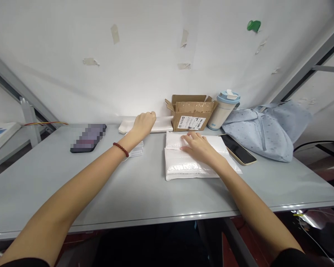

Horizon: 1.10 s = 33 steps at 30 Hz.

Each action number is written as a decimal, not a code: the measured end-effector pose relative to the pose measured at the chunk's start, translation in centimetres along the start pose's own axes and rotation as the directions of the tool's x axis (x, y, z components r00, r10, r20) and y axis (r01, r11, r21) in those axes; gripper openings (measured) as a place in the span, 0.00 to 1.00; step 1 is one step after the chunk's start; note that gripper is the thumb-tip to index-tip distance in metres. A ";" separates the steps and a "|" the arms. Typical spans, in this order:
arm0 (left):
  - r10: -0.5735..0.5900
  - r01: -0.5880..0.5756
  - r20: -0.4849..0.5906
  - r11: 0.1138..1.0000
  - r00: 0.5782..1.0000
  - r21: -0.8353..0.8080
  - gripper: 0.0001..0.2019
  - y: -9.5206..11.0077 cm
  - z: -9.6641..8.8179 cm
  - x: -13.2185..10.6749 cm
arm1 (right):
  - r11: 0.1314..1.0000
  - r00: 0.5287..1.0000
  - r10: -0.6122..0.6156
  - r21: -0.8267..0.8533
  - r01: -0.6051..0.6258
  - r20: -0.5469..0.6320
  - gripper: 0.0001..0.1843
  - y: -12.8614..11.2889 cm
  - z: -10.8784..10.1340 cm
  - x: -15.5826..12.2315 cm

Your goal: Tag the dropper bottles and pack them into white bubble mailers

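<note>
My left hand (143,124), with a red bead bracelet on the wrist, reaches to the back of the grey table (122,185) and rests on a flat pile of clear plastic bags (161,124); its fingers are curled down over the pile's edge. A small white packet stack (136,149) lies under that wrist. My right hand (198,146) lies flat, fingers stretched out, on a stack of white padded mailers (183,167) in the middle of the table.
An open cardboard box (190,113) with a label stands at the back, with a pale blue lidded cup (224,109) beside it. A phone (239,149) and a light blue cloth bag (267,129) lie to the right. A dark phone (87,138) lies on the left.
</note>
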<state>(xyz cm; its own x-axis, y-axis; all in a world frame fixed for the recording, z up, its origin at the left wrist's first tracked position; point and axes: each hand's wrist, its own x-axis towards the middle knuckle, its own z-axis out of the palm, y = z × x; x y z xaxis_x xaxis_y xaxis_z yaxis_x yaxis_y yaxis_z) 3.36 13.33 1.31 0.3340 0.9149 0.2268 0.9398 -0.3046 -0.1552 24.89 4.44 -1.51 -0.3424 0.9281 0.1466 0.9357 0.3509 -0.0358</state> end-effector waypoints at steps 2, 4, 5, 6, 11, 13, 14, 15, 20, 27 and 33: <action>-0.030 0.031 -0.056 0.999 0.998 0.019 0.18 -0.1 -0.9 -0.7 | 1.000 1.000 -0.008 0.011 0.008 -0.021 0.16 0.0 0.1 0.0; -0.071 0.075 -0.130 0.997 0.989 0.026 0.15 -0.1 -1.7 -1.9 | 0.999 0.995 -0.031 0.024 0.033 -0.091 0.18 -0.1 0.2 0.1; -0.089 0.094 -0.170 0.995 0.981 0.025 0.14 0.0 -2.0 -2.7 | 0.998 0.987 -0.050 0.028 0.055 -0.154 0.20 -0.2 0.3 0.1; -0.103 0.110 -0.206 0.994 0.973 0.022 0.14 0.2 -2.2 -3.5 | 0.996 0.969 -0.074 0.028 0.083 -0.235 0.23 -0.5 0.3 0.1; -0.066 0.028 -0.418 0.995 0.906 -0.096 0.15 1.9 -1.2 -8.1 | 0.971 0.770 -0.216 -0.045 0.237 -0.600 0.28 -2.3 -0.1 -0.5; 0.021 -0.123 -0.521 0.979 0.853 -0.162 0.16 3.0 -0.2 -9.5 | 0.958 0.737 -0.277 -0.120 0.260 -0.616 0.25 -2.8 -0.2 -0.8; 0.073 -0.205 -0.553 0.962 0.830 -0.181 0.16 3.5 0.3 -10.0 | 0.953 0.739 -0.301 -0.162 0.256 -0.602 0.22 -2.9 -0.1 -0.9; 0.124 -0.278 -0.567 0.941 0.814 -0.194 0.16 4.0 0.8 -10.5 | 0.947 0.746 -0.321 -0.204 0.248 -0.583 0.19 -2.9 0.0 -1.0; 0.219 -0.426 -0.588 0.872 0.778 -0.239 0.16 4.8 1.9 -11.2 | 0.932 0.813 -0.339 -0.288 0.221 -0.473 0.17 -1.8 0.8 -0.4; -0.311 -0.063 -0.649 0.872 0.694 -0.485 0.10 0.0 0.3 -9.7 | 0.927 0.830 -0.324 -0.326 0.185 -0.453 0.21 -0.6 0.4 -0.2; -0.575 0.133 -0.035 0.248 0.817 -0.960 0.18 -3.1 -0.5 -8.7 | 0.929 0.807 -0.356 -0.276 0.248 -0.471 0.24 -0.8 0.4 -0.2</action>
<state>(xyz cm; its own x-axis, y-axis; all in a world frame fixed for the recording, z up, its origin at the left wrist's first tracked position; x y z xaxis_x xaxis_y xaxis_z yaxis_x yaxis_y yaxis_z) -2.43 6.16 0.27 -0.2651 0.9135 0.3085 0.3470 -0.2082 0.9145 24.16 3.98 -1.92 -0.5693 0.5656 0.5966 0.8073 0.5216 0.2758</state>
